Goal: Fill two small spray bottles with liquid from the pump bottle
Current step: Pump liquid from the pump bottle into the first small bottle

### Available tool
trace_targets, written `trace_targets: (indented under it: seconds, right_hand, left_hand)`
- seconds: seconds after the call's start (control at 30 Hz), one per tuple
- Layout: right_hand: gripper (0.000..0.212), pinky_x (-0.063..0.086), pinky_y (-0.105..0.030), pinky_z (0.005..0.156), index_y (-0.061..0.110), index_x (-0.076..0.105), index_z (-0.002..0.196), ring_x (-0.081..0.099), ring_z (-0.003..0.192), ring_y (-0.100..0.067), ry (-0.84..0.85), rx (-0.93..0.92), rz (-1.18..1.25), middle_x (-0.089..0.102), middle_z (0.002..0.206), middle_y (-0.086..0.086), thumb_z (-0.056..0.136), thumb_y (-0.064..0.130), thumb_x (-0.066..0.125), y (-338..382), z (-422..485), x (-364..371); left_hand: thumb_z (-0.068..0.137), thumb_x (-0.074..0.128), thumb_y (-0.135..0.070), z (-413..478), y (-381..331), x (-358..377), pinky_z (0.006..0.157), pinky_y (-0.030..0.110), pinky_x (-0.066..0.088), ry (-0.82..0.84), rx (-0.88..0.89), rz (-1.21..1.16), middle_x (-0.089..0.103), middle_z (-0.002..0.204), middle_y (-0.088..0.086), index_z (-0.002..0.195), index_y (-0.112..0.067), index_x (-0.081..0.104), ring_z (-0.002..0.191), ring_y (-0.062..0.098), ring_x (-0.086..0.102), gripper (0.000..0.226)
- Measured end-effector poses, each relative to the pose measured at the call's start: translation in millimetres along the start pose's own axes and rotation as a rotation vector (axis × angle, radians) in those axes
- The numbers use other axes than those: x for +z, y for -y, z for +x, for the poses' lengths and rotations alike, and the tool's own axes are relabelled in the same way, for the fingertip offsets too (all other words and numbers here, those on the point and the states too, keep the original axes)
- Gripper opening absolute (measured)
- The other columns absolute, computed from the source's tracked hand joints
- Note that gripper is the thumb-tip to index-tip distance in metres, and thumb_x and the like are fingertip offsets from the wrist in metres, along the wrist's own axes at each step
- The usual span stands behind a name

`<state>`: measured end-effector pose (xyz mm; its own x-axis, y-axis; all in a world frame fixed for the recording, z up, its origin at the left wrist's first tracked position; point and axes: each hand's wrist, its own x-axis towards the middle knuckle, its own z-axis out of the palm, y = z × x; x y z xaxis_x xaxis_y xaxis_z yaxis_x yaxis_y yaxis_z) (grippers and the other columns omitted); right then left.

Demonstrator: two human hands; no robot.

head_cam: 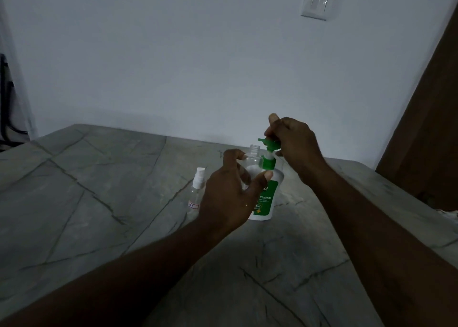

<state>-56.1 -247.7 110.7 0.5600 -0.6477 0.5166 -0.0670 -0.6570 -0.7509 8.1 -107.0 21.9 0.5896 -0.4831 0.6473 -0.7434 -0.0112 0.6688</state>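
A white pump bottle (266, 200) with a green label and green pump head (269, 144) stands on the grey stone table (99, 178). My right hand (295, 143) holds the pump head from above, fingers curled round it. My left hand (233, 193) grips a clear, uncapped small spray bottle (252, 158), its open neck just under the pump's spout. A second small spray bottle (197, 193) with a white spray cap and a small label stands on the table just left of my left hand.
A pale wall rises behind the table, with a light switch (316, 2) high on the right. A brown wooden panel (426, 128) stands at the right edge. Dark cables hang at the far left.
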Motion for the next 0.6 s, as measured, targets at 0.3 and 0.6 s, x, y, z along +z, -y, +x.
trace_targets:
  seconds: [0.3,0.6]
  right_hand:
    - [0.047,0.054,-0.032,0.064,0.012,0.063,0.071,0.059,0.061,-0.013,0.149,-0.004,0.228,0.063,0.064,0.002,0.098,0.051,0.057,-10.3,12.6,4.5]
    - [0.060,0.053,-0.030,0.061,0.016,0.061,0.062,0.057,0.060,-0.011,0.102,0.072,0.128,0.060,0.058,0.006,0.085,0.071,0.060,3.7,14.5,11.4]
  left_hand:
    - [0.092,0.040,-0.071,12.6,12.3,7.5,0.061,0.028,0.059,-0.050,0.087,-0.066,0.071,0.091,-0.009,0.125,-0.026,0.045,0.075,0.002,0.069,0.056]
    - [0.090,0.039,-0.075,3.0,8.7,15.7,0.067,0.028,0.059,-0.019,0.115,-0.104,0.070,0.096,-0.010,0.122,-0.028,0.046,0.081,0.002,0.069,0.058]
